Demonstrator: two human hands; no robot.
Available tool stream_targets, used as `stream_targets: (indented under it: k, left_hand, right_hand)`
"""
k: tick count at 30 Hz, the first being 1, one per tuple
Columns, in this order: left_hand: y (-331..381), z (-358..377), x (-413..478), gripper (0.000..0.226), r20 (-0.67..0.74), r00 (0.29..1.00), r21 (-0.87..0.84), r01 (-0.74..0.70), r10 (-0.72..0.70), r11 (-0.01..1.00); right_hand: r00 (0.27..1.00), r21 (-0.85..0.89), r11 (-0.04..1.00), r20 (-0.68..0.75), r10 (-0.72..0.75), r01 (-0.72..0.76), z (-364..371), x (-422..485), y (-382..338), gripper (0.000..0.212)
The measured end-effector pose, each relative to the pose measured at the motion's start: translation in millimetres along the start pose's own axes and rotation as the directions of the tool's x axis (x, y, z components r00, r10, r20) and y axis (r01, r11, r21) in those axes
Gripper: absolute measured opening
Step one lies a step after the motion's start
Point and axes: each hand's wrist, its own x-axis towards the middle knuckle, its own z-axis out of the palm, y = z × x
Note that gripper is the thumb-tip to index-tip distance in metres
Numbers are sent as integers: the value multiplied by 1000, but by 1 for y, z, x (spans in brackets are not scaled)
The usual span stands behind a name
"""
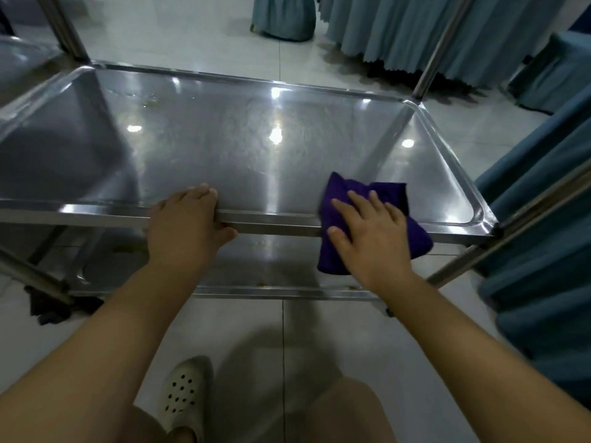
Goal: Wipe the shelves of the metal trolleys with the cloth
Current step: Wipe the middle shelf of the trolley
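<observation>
The cloth (355, 188), purple and folded, lies across the near rim of the trolley's upper shelf (224, 148), close to its near right corner, with part hanging over the front. The right hand (371, 233) presses it flat, fingers straight and spread. The left hand (185, 225) grips the same rim near its middle, fingers curled over the top and thumb beneath. The steel is glossy, with brownish smears (150, 102) towards the far left corner. A lower shelf (256, 266) shows beneath.

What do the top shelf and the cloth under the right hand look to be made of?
Shelf: likely stainless steel, polished; it shows mirror-like light spots and has pressed rounded corners. Cloth: seems to be soft fabric, perhaps microfibre, matt purple; it folds and drapes over the front rim under the right hand.
</observation>
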Motion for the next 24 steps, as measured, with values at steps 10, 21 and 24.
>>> stream_targets:
  k: [10, 21, 24]
  left_hand:
    - [2, -11, 1, 34, 28, 998, 28, -61, 60, 998]
    - [9, -13, 8, 31, 127, 991, 42, 39, -45, 998]
    - [11, -14, 6, 31, 95, 995, 64, 0, -6, 998]
  right_hand:
    - [943, -105, 948, -112, -312, 301, 42, 32, -91, 60]
    - [996, -116, 993, -87, -25, 14, -5, -23, 110, 60]
    - [998, -156, 986, -37, 56, -61, -24, -35, 137, 61]
